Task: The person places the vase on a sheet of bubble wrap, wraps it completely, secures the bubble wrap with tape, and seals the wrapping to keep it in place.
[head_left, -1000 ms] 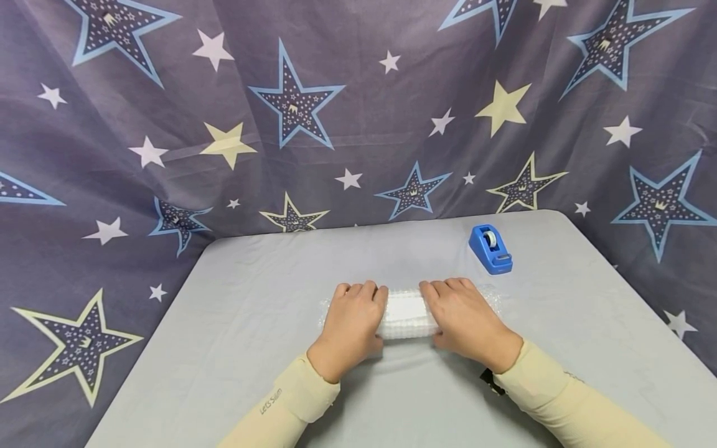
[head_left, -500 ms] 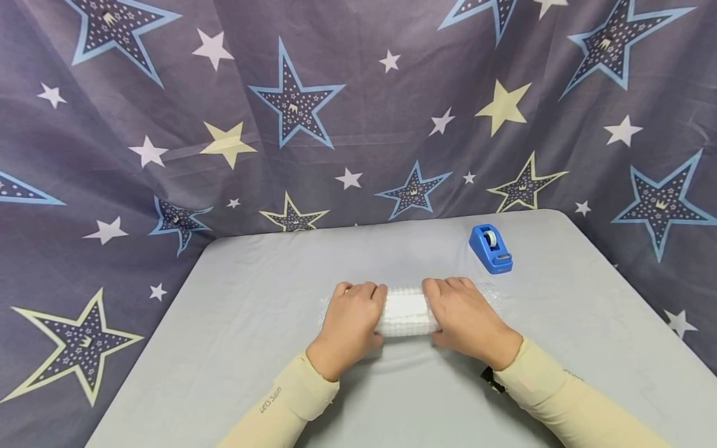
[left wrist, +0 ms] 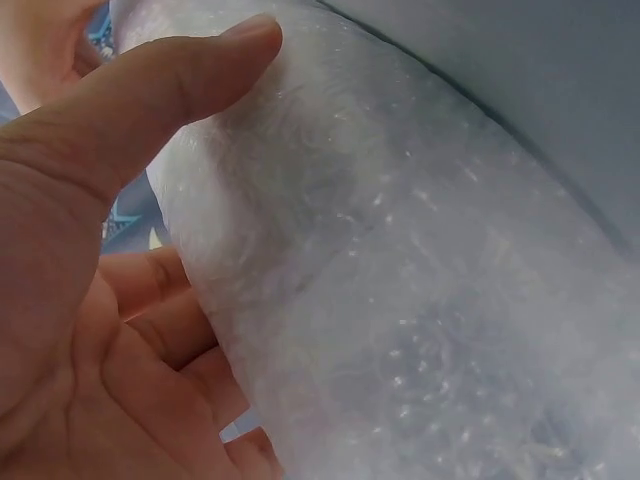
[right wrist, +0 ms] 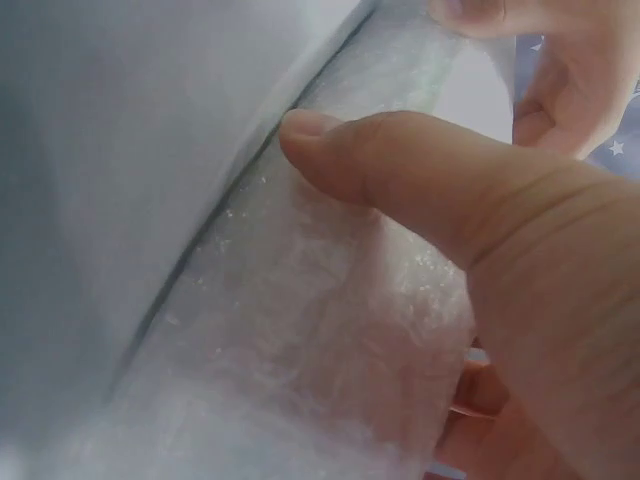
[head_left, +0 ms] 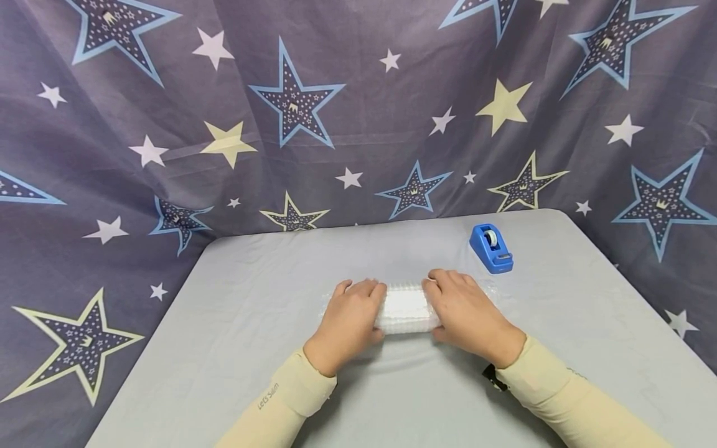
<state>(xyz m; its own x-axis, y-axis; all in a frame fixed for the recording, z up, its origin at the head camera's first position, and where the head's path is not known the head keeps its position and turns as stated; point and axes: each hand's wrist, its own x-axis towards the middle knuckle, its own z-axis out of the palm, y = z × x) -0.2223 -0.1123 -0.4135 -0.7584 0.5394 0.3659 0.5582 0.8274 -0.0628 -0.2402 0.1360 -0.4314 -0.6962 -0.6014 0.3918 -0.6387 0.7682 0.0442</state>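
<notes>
A bundle rolled in clear bubble wrap [head_left: 406, 318] lies crosswise on the table in the head view, with a white patch showing through its middle. My left hand [head_left: 348, 320] grips its left part, thumb on the near side and fingers over the far side. On the right part, my right hand [head_left: 467, 317] holds it the same way. Loose wrap ends stick out beyond both hands. In the left wrist view the left thumb [left wrist: 190, 75] presses the bubble wrap [left wrist: 400, 270]. The right thumb [right wrist: 390, 160] lies along the roll in the right wrist view. What is inside is hidden.
A blue tape dispenser [head_left: 491, 250] with a tape roll stands at the back right, beyond my right hand. A pale grey cloth covers the table [head_left: 252, 311]. A dark star-patterned curtain [head_left: 358, 124] hangs along the back and sides.
The bundle has rolled slightly away from me, a little further from the near edge. The right fingers have shifted forward over it. Both hands still hold it.
</notes>
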